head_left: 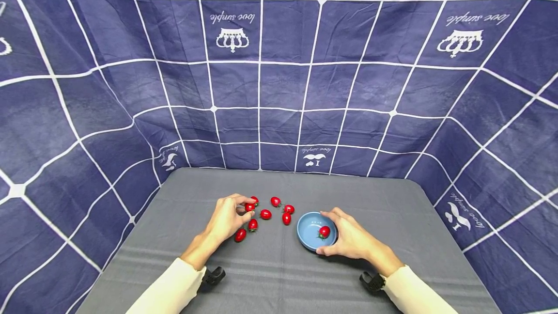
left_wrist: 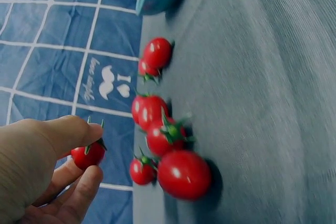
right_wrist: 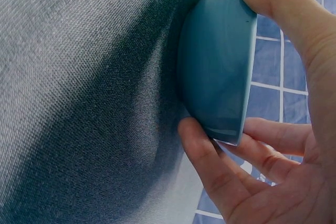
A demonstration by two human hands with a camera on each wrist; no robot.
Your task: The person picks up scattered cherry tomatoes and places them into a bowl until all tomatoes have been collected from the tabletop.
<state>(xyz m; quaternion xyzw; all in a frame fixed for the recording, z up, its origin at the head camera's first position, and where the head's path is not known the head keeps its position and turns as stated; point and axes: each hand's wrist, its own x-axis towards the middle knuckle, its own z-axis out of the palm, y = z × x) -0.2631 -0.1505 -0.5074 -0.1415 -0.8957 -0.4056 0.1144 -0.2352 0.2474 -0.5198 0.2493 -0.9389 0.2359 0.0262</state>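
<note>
My left hand (head_left: pixel 224 216) pinches a small cherry tomato (left_wrist: pixel 88 156) with a green stem between thumb and fingers, above the grey cloth. Several other red tomatoes (head_left: pixel 265 214) lie loosely spread around and to the right of that hand. With thumb and fingers at opposite sides, my right hand (head_left: pixel 350 236) grips the rim of a shallow blue bowl (head_left: pixel 306 241). Inside the bowl, toward its right side, rests one tomato (head_left: pixel 324 231). The right wrist view shows the bowl's outer wall (right_wrist: pixel 215 66), with fingertips reaching under its edge.
A grey cloth (head_left: pixel 279 275) covers the table. Blue curtains with white grid lines (head_left: pixel 279 86) enclose the back and both sides. Black bands (head_left: pixel 213 275) sit on both wrists below pale sleeves.
</note>
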